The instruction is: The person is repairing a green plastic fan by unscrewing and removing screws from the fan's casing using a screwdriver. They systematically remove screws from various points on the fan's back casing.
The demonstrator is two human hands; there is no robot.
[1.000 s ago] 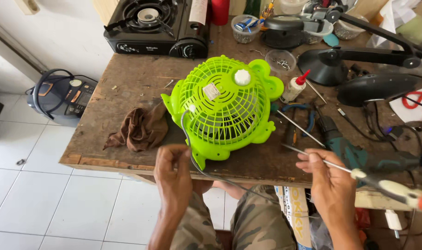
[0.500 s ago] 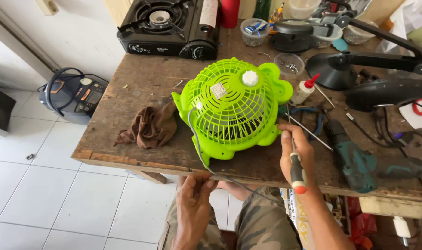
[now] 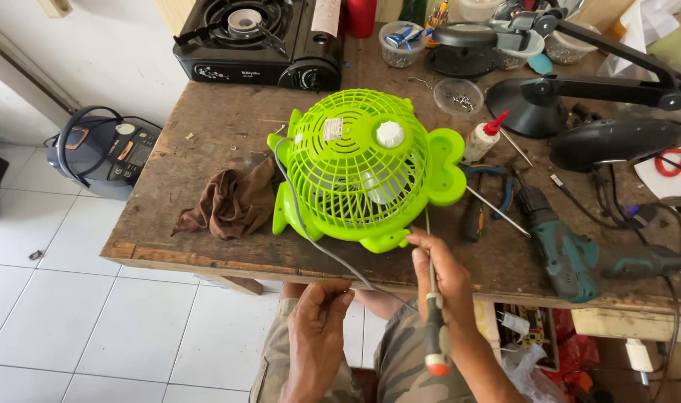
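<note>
Both hands are busy: the right hand (image 3: 446,277) is closed around a screwdriver (image 3: 434,328), tip at the near edge of the green fan (image 3: 363,172) on the workbench (image 3: 206,134). The left hand (image 3: 318,321) pinches the grey cord (image 3: 310,239). I judge a screw is being worked; the tip must sit squarely.

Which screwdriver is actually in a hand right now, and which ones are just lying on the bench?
The screwdriver with the black and orange handle, held in the right hand with its tip at the green fan. The thin bare-shafted one just lies on the workbench.
</note>
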